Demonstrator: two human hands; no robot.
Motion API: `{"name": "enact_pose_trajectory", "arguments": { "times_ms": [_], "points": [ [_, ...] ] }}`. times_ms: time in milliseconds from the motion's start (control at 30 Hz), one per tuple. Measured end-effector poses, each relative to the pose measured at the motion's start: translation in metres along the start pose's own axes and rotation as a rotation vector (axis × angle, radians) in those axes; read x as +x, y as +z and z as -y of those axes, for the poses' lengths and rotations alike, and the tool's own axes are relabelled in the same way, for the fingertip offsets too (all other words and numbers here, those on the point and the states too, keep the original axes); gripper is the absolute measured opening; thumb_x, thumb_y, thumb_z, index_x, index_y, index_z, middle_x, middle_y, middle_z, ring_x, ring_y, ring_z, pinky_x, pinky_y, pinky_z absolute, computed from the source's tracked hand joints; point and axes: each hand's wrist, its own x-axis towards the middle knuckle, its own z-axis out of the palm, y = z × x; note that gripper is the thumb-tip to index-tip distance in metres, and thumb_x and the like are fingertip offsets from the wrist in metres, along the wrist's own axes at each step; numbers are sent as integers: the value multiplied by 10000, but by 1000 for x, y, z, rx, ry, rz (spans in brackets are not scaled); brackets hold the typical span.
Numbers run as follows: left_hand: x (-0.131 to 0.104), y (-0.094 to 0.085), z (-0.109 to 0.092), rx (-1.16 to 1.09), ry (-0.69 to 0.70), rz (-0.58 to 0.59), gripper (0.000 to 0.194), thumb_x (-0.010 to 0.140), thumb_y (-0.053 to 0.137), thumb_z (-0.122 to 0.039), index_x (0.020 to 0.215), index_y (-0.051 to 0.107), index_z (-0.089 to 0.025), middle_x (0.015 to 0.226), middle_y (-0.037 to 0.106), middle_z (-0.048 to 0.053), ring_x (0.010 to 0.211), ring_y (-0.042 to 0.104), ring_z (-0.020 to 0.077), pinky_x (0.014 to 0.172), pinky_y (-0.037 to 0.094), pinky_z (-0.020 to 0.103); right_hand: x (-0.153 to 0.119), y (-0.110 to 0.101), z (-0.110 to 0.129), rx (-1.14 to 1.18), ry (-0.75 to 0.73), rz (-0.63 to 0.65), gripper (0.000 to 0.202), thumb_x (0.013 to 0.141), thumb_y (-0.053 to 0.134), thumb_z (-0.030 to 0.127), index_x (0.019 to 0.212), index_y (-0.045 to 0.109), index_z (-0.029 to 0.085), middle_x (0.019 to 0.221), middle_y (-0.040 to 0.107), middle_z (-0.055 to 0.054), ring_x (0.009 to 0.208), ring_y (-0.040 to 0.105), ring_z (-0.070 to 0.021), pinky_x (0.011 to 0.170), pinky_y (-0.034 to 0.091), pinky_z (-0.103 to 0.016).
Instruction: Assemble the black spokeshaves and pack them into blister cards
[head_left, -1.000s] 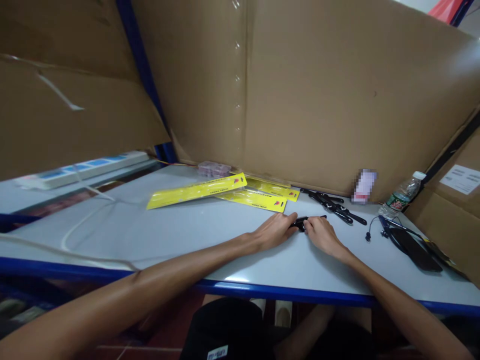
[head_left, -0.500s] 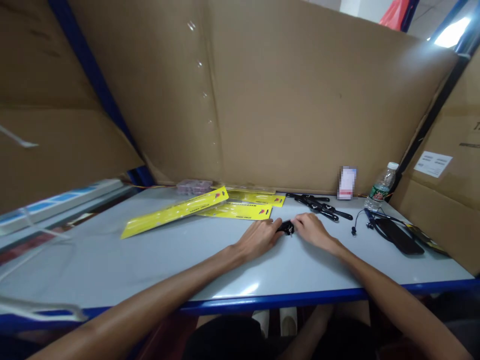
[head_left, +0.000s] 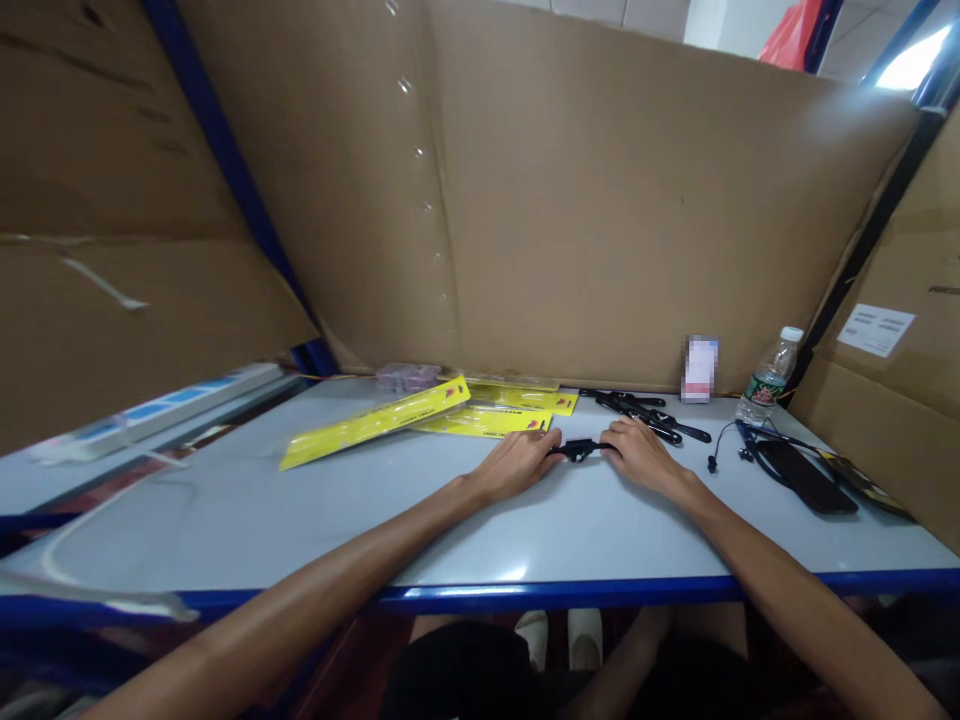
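Black and narrow, a strap-like piece with a thicker middle [head_left: 578,450] spans the gap between two bare hands, just above or on the pale grey tabletop [head_left: 300,530]; which of the two cannot be told. The left hand [head_left: 523,460] grasps its left end and the right hand [head_left: 636,455] its right end, fingers curled closed on both, with the middle exposed.

Between the black piece and the tabletop's blue metal front edge [head_left: 555,597] lies a broad bare strip of surface, crossed at the sides by the forearms. Left of the piece, a wider stretch of surface runs toward a white cable [head_left: 67,545] and a long white power strip with blue sections [head_left: 172,405].

Behind the piece and to its left, long yellow cards with clear plastic fronts [head_left: 375,425] overlap, near a low, clear pinkish box [head_left: 407,377]. Behind it and slightly right, slim black glossy strips [head_left: 637,412] lie crossed in a heap, close to the tall brown cardboard panel [head_left: 585,220] along the back edge. Farther right of the piece are a clear bottle with a white cap and green label [head_left: 766,385], dark corded earbuds [head_left: 712,464] and a flat black oblong [head_left: 810,475], near the right edge.
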Motion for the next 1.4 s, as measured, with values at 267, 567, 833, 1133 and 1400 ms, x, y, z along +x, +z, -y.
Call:
{"name": "enact_pose_trajectory", "arguments": {
  "times_ms": [267,567,833,1133,1400],
  "points": [
    [4,-19,-4,-128,-68,19,208,962,545,-355,875,663,-207,692,669,17,626,610,179,561,318,258,-1,-9,13,-84,194,-36,257,947,467,96,1156,602,162,978,732,-114,865,662,-232,720,373,-299],
    [-4,-13,0,43,18,-16,187,972,495,-264,947,670,-201,849,723,98,764,650,236,670,391,306,1,-7,18,29,213,63,216,819,600,191,991,723,239,859,767,-45,795,678,-219,631,333,-274],
    [-5,-19,-4,92,53,-63,220,985,484,-271,941,682,-188,860,733,116,777,667,254,687,413,331,2,-12,23,20,176,127,220,841,563,171,796,775,211,781,770,-65,713,670,-196,585,314,-282],
    [-2,-17,-8,-48,-76,-80,115,825,608,-166,881,698,-210,754,727,33,703,654,207,611,348,268,-3,-10,23,-118,189,59,178,930,608,212,1036,751,218,978,790,-65,869,706,-204,656,357,-251],
    [0,-21,-7,-235,-71,-17,105,850,640,-195,768,705,-200,630,646,3,574,557,155,551,280,253,-3,-11,27,-168,189,63,184,956,580,202,1032,747,205,954,782,-79,856,706,-218,644,351,-276]
  ]
}}
